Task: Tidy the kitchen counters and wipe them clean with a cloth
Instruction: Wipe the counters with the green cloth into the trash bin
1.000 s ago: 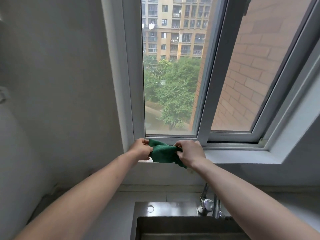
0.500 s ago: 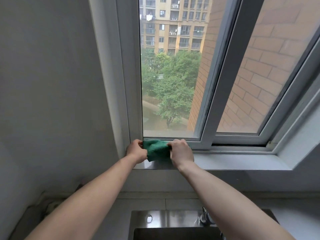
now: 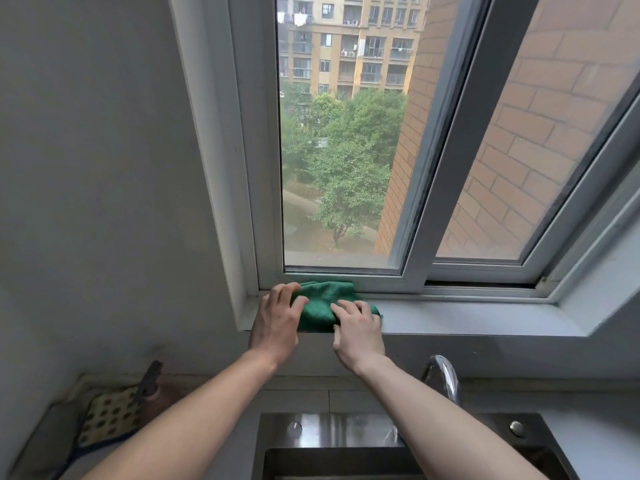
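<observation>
Nearest the camera, below both forearms, lay the stainless steel sink (image 3: 332,455), with the curved chrome tap (image 3: 443,375) just right of the right wrist and a spotted cream cloth mat (image 3: 104,417) on the grey table (image 3: 595,445) well down to the left. Further out, the left hand (image 3: 275,323) and right hand (image 3: 358,332) both rested on the folded green microfibre cloth (image 3: 320,306), fingers (image 3: 294,299) spread and flat, pressing it down rather than pinching it. The cloth sat on the pale window sill (image 3: 467,317), between the hands and up against the white sliding window frame (image 3: 346,275) just beyond the fingertips. Left unweighted, the cloth could slip off the sill's front edge into the sink (its near fold already seemed to overhang). Pushed forward, it might snag in the window track.
</observation>
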A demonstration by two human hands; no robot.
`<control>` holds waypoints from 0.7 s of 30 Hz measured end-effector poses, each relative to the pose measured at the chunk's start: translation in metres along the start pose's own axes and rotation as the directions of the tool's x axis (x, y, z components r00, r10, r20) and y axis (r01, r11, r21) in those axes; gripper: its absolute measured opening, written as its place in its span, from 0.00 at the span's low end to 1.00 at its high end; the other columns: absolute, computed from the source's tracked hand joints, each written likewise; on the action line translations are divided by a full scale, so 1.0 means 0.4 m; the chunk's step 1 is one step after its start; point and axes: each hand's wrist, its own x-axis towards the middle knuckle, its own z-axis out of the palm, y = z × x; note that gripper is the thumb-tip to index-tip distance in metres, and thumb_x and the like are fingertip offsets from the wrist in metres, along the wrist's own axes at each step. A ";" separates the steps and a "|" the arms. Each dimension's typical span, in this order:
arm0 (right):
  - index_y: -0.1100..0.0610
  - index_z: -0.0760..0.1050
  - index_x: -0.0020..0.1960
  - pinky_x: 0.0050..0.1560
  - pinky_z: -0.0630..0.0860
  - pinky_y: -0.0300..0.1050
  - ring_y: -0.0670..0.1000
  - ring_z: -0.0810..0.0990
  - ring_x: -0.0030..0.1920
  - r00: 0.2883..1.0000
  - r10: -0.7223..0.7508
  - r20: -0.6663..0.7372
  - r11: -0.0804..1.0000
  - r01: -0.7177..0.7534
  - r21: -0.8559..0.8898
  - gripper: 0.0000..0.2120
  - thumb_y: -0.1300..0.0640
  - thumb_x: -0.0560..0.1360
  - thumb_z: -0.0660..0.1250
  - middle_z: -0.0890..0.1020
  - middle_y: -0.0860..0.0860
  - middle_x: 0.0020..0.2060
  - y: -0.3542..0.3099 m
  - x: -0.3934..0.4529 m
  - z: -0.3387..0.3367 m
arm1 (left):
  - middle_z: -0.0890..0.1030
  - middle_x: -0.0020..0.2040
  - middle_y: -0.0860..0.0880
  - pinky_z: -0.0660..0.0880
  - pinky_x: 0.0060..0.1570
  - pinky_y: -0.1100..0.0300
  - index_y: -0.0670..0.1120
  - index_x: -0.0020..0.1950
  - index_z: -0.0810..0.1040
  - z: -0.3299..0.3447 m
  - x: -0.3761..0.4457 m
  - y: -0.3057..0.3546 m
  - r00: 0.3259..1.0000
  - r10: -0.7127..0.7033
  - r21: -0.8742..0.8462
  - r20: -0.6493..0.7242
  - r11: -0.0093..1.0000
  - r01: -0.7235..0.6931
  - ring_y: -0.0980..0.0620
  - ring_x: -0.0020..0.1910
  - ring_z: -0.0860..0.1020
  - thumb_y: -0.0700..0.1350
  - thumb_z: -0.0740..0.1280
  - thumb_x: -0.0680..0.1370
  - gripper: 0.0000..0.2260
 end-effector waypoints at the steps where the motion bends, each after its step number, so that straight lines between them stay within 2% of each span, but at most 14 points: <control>1: 0.46 0.64 0.77 0.72 0.63 0.55 0.55 0.60 0.76 0.999 0.009 0.034 1.000 -0.008 -0.018 0.25 0.52 0.81 0.61 0.66 0.45 0.77 0.004 -0.006 0.001 | 0.77 0.64 0.47 0.73 0.61 0.49 0.50 0.57 0.83 0.002 -0.009 0.001 0.999 0.014 0.053 0.051 0.998 -0.017 0.45 0.64 0.69 0.34 0.76 0.59 0.28; 3: 0.49 0.55 0.81 0.76 0.59 0.58 0.57 0.53 0.80 0.982 0.009 0.189 0.999 -0.001 -0.041 0.30 0.51 0.82 0.60 0.57 0.47 0.81 0.017 -0.011 0.014 | 0.74 0.71 0.46 0.66 0.68 0.49 0.49 0.68 0.78 0.000 -0.024 -0.001 0.969 0.004 0.124 0.249 0.992 -0.036 0.45 0.70 0.62 0.39 0.76 0.65 0.31; 5: 0.50 0.45 0.83 0.79 0.53 0.61 0.58 0.45 0.82 0.939 -0.003 0.344 0.998 0.026 -0.062 0.35 0.52 0.82 0.60 0.46 0.47 0.83 0.032 -0.009 0.023 | 0.61 0.80 0.47 0.59 0.75 0.49 0.48 0.82 0.59 0.006 -0.034 -0.004 0.876 -0.030 0.122 0.481 0.992 -0.033 0.44 0.77 0.56 0.42 0.71 0.74 0.38; 7: 0.50 0.40 0.83 0.79 0.50 0.62 0.58 0.40 0.82 0.917 -0.011 0.399 0.995 0.051 -0.089 0.38 0.52 0.82 0.60 0.41 0.47 0.82 0.043 0.000 0.026 | 0.49 0.84 0.49 0.54 0.79 0.47 0.48 0.84 0.46 -0.007 -0.032 0.012 0.783 -0.089 0.144 0.616 0.990 -0.001 0.44 0.81 0.51 0.43 0.67 0.78 0.40; 8: 0.50 0.39 0.83 0.80 0.49 0.62 0.58 0.39 0.82 0.912 -0.010 0.410 0.994 0.053 -0.092 0.38 0.52 0.82 0.60 0.40 0.47 0.82 0.045 0.006 0.023 | 0.46 0.84 0.48 0.52 0.79 0.47 0.48 0.84 0.44 -0.016 -0.028 0.027 0.776 -0.104 0.159 0.622 0.987 0.005 0.44 0.82 0.50 0.44 0.66 0.79 0.40; 10: 0.51 0.40 0.83 0.80 0.49 0.61 0.59 0.39 0.81 0.909 -0.002 0.417 0.996 0.041 -0.085 0.36 0.52 0.83 0.58 0.41 0.48 0.82 0.043 0.017 0.019 | 0.46 0.84 0.47 0.50 0.79 0.45 0.48 0.83 0.46 -0.035 -0.021 0.061 0.802 -0.112 0.163 0.587 0.986 0.019 0.43 0.82 0.48 0.46 0.65 0.79 0.39; 13: 0.53 0.41 0.83 0.80 0.49 0.60 0.60 0.39 0.81 0.918 0.006 0.397 0.996 0.031 -0.087 0.35 0.52 0.83 0.57 0.42 0.50 0.83 0.049 0.033 0.015 | 0.58 0.81 0.47 0.59 0.75 0.49 0.49 0.78 0.63 -0.055 -0.012 0.094 0.905 -0.027 0.110 0.426 0.994 -0.022 0.44 0.78 0.58 0.43 0.66 0.76 0.30; 15: 0.53 0.41 0.83 0.80 0.49 0.59 0.60 0.39 0.81 0.924 0.007 0.382 0.995 0.031 -0.091 0.37 0.54 0.81 0.58 0.43 0.49 0.83 0.059 0.030 0.016 | 0.67 0.76 0.49 0.66 0.70 0.53 0.50 0.69 0.73 -0.061 -0.016 0.099 0.906 0.052 0.074 0.421 0.993 -0.091 0.47 0.72 0.66 0.41 0.66 0.75 0.22; 16: 0.53 0.41 0.83 0.80 0.49 0.59 0.60 0.39 0.81 0.930 0.005 0.368 0.995 0.033 -0.096 0.38 0.55 0.80 0.59 0.42 0.49 0.83 0.062 0.024 0.016 | 0.67 0.76 0.49 0.67 0.68 0.52 0.50 0.67 0.75 -0.060 -0.022 0.096 0.884 0.067 0.065 0.462 0.992 -0.109 0.47 0.72 0.66 0.41 0.66 0.75 0.20; 19: 0.53 0.41 0.83 0.80 0.50 0.59 0.58 0.38 0.81 0.952 -0.023 0.304 0.996 0.050 -0.080 0.39 0.57 0.79 0.60 0.41 0.47 0.82 0.057 -0.004 0.016 | 0.54 0.83 0.48 0.64 0.74 0.50 0.46 0.74 0.70 -0.052 -0.039 0.070 0.803 0.041 0.068 0.595 0.993 -0.101 0.47 0.79 0.58 0.43 0.67 0.78 0.24; 21: 0.53 0.41 0.83 0.81 0.48 0.57 0.59 0.38 0.81 0.962 -0.052 0.268 0.995 0.074 -0.073 0.40 0.57 0.79 0.60 0.41 0.48 0.82 0.055 -0.022 0.014 | 0.49 0.84 0.49 0.60 0.77 0.49 0.44 0.78 0.65 -0.047 -0.039 0.055 0.791 0.029 0.049 0.611 0.996 -0.075 0.48 0.82 0.53 0.41 0.65 0.78 0.27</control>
